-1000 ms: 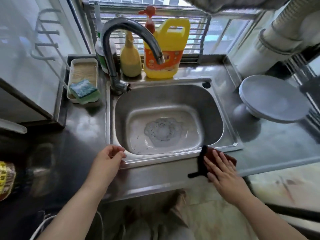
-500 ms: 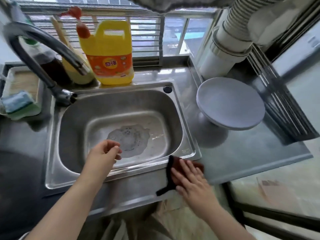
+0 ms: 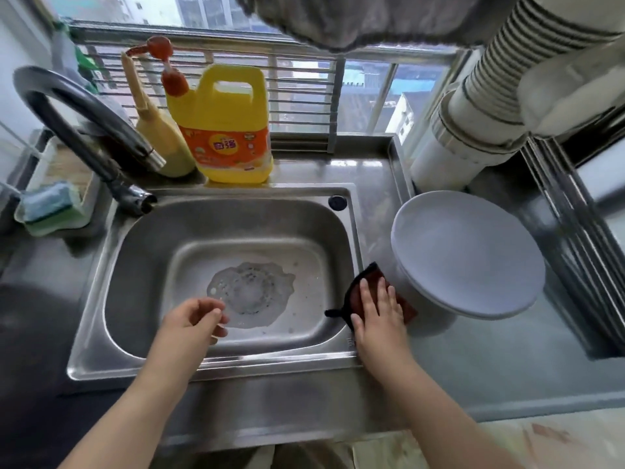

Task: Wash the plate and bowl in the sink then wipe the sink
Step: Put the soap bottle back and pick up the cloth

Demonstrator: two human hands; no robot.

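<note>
— Pressing flat on the cloth (image 3: 370,292), the right hand (image 3: 378,313) kept its fingers straight, at the sink's (image 3: 209,367) right rim.

— And the left hand (image 3: 192,319)?

— It hung over the basin, fingers loosely curled, gripping nothing — suds lay round the drain.

— The plate (image 3: 470,252)?

— Upside down on the counter (image 3: 490,374) right of the sink, just beside the cloth. What propped it up was hidden — maybe the bowl, I couldn't tell.

Cloth (image 3: 372,282) mostly hidden under right hand (image 3: 378,313); bowl beneath upturned plate (image 3: 473,252) barely visible.
</note>
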